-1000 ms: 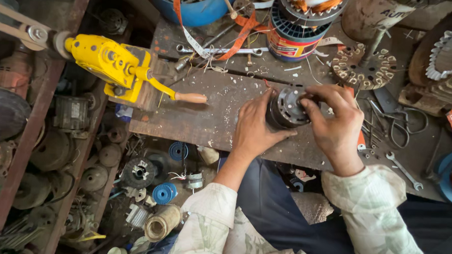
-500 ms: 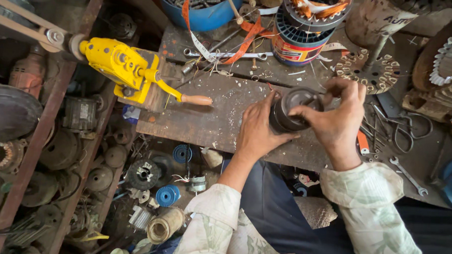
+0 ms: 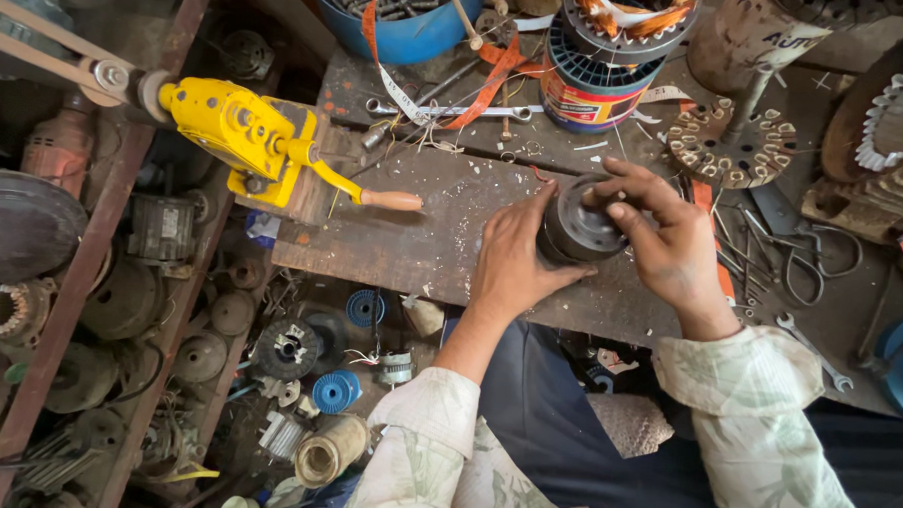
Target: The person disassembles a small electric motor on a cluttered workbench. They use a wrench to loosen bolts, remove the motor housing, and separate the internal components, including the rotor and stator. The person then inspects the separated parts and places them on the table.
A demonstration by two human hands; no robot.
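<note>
Head view looks down on a worn wooden workbench (image 3: 392,242), and everything below is placed from the dark round motor part (image 3: 579,226) that sits near the bench's front edge. Both hands grasp this part. The left hand (image 3: 516,256) wraps its near-left side, thumb and fingers pressed against the rim. The right hand (image 3: 672,242) covers its right side, fingertips (image 3: 614,185) curled over the top edge. The part rests on, or just above, the bench top; which one I cannot tell.

Well to the left of the part, a yellow hand-cranked winder (image 3: 240,136) is fixed at the bench's corner, its wooden handle (image 3: 391,199) pointing toward the part. Beyond the part stands a can topped with a copper-wound stator (image 3: 613,59); a blue bowl of small hardware (image 3: 410,22) lies further up and to the left. A long spanner (image 3: 446,111) lies between the bowl and the part. Right of the part are scissors (image 3: 817,252) and a small wrench (image 3: 813,352). Below and left of it, off the bench, blue spools (image 3: 337,390) lie among scrap parts.
</note>
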